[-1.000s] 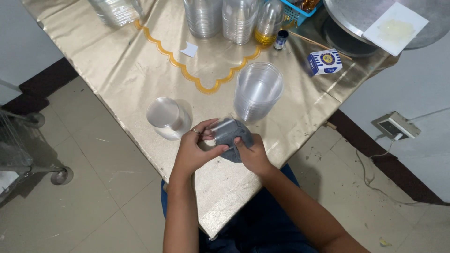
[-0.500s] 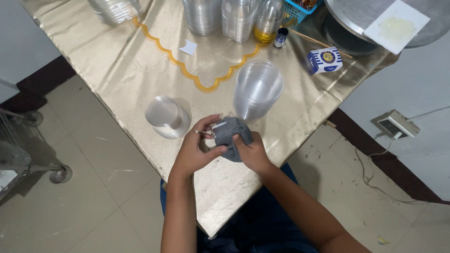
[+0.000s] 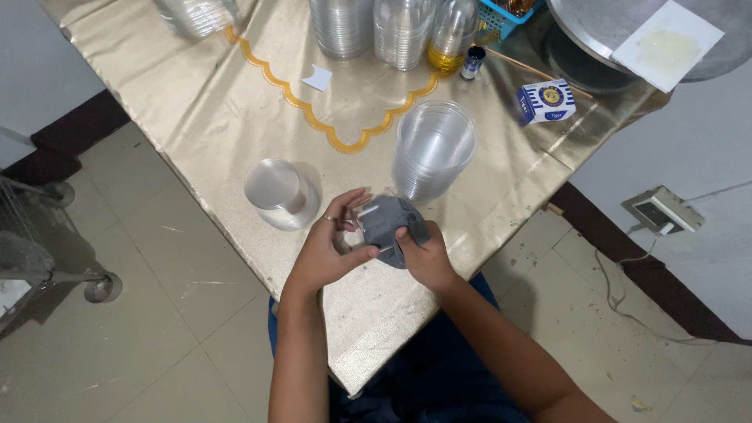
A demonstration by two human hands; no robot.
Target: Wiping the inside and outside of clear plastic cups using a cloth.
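An upturned cup (image 3: 276, 192) stands at the left on the gold tablecloth (image 3: 196, 102). Just right of it, the left hand (image 3: 329, 254) has its fingers closed on a grey cloth (image 3: 389, 227) above the table's near edge. The right hand (image 3: 423, 254) pinches the cloth's right side. Behind them stands a stack of clear cups (image 3: 432, 149). A small blue-and-white box (image 3: 546, 102) lies far right.
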